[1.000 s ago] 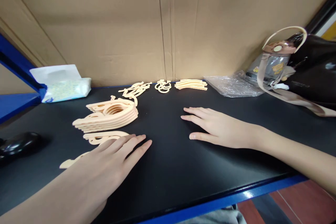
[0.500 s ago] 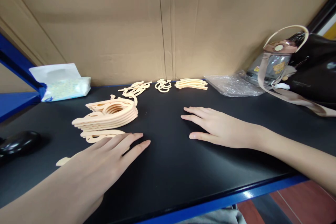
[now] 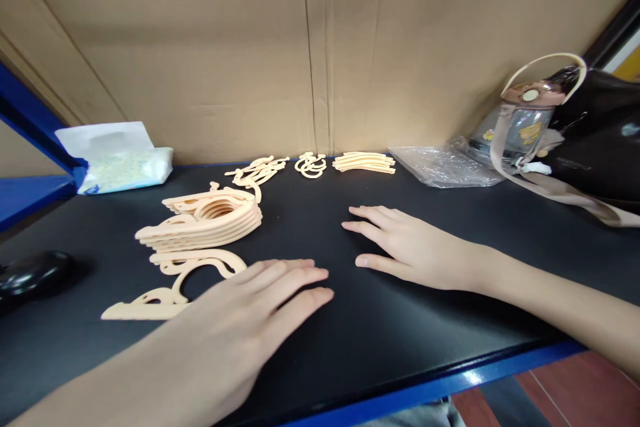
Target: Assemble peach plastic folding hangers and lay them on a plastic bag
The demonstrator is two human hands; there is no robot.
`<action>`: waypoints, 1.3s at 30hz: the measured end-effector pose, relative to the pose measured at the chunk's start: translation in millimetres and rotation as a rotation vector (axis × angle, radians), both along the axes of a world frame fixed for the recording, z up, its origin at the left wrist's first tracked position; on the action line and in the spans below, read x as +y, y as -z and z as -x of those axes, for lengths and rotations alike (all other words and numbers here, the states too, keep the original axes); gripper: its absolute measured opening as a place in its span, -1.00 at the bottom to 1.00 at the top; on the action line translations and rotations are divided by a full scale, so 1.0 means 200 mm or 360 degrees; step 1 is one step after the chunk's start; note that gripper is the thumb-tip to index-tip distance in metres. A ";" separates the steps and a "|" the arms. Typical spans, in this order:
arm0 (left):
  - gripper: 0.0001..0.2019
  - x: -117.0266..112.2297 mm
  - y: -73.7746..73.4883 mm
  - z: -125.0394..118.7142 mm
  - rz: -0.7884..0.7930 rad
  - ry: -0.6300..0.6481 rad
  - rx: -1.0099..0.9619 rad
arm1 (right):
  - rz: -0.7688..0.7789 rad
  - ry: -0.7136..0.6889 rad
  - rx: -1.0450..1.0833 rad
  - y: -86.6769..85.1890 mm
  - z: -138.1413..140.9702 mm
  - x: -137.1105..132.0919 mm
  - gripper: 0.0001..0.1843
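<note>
My left hand (image 3: 253,313) is over the front of the black table, palm down, fingers stretched out and holding nothing. Its wrist and back partly hide a loose cream plastic piece (image 3: 145,311), curved like a hanger arm. Just behind that piece is a neat stack of similar hanger-arm pieces (image 3: 225,230). Farther right, my right hand (image 3: 407,243) is also palm down with its fingers apart, and nothing is in it. Along the back lie a loose pile of thin cream parts (image 3: 263,170), some small cream hooks (image 3: 311,165) and a row of curved cream bars (image 3: 364,161).
A tissue pack (image 3: 125,170) stands at the back left, a black mouse (image 3: 37,273) at the left edge. At the back right are a clear plastic bag (image 3: 445,163), a strapped water bottle (image 3: 523,123) and a black bag (image 3: 605,140). Cardboard (image 3: 225,47) walls the back.
My left hand has moved right, uncovering more of the loose hanger-arm piece beneath it. My right hand has stayed almost in place.
</note>
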State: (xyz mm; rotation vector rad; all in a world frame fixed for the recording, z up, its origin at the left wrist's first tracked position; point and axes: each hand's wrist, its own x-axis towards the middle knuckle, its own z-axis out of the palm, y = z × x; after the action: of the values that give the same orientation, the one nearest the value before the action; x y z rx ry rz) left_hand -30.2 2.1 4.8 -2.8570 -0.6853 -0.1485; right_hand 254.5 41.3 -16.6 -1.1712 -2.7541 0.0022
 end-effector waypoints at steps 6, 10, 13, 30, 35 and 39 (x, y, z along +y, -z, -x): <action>-0.46 0.05 0.06 -0.21 0.0296 0.0212 -0.0006 | -0.0184 -0.0194 0.0137 0.03 0.12 0.15 -0.60; -0.63 0.10 0.09 -0.34 0.0458 0.0397 -0.0140 | -0.0258 -0.0292 0.0246 0.04 0.30 0.36 -0.67; -0.67 0.12 0.11 -0.40 0.0547 0.0399 -0.0237 | -0.0244 -0.0332 0.0320 0.03 0.47 0.54 -0.67; -0.67 0.12 0.11 -0.38 0.0589 0.0353 -0.0287 | -0.0013 -0.0382 0.0223 -0.12 1.01 0.87 -0.75; -0.69 0.13 0.12 -0.38 0.0595 0.0378 -0.0323 | -0.0049 -0.0444 0.0204 -0.11 0.94 0.85 -0.80; -0.69 0.13 0.12 -0.38 0.0589 0.0376 -0.0316 | -0.0110 -0.0483 0.0223 -0.08 0.84 0.83 -0.81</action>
State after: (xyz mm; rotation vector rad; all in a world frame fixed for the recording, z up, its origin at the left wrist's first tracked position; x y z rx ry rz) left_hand 46.1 27.9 -19.9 -3.3088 -0.4428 -0.3816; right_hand 86.4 206.7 -0.7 -0.6988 -2.7521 0.0214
